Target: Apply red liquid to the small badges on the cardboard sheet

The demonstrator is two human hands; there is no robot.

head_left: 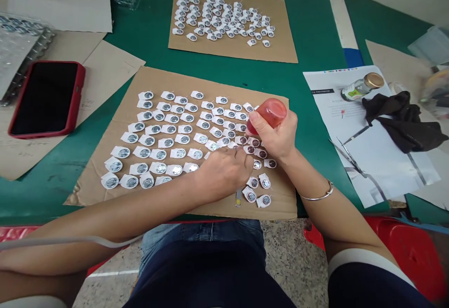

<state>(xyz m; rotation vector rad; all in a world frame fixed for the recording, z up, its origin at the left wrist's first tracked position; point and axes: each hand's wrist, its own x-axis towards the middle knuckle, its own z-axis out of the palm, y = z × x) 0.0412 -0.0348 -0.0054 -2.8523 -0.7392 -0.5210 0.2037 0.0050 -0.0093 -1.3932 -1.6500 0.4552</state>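
My right hand (280,135) is wrapped round a red translucent squeeze bottle (271,111), tilted over the right side of a cardboard sheet (115,97). Several small white tags with round silvery pieces (142,168) lie on this sheet in loose rows. My left hand (226,170) is closed, fingers bent together, low over the tags just left of the bottle. What its fingers hold is hidden. A thin metallic strip with a yellowish end (238,199) shows below the left hand; whether it is held or lying there I cannot tell. The bottle's tip is hidden.
Farther back, a second cardboard sheet (224,53) carries more tags. A red-cased phone (45,98) lies at left, near clear plastic trays (42,34). At right are scissors (349,158), a glass jar (363,87) and a dark cloth (403,121) on printed paper (389,172).
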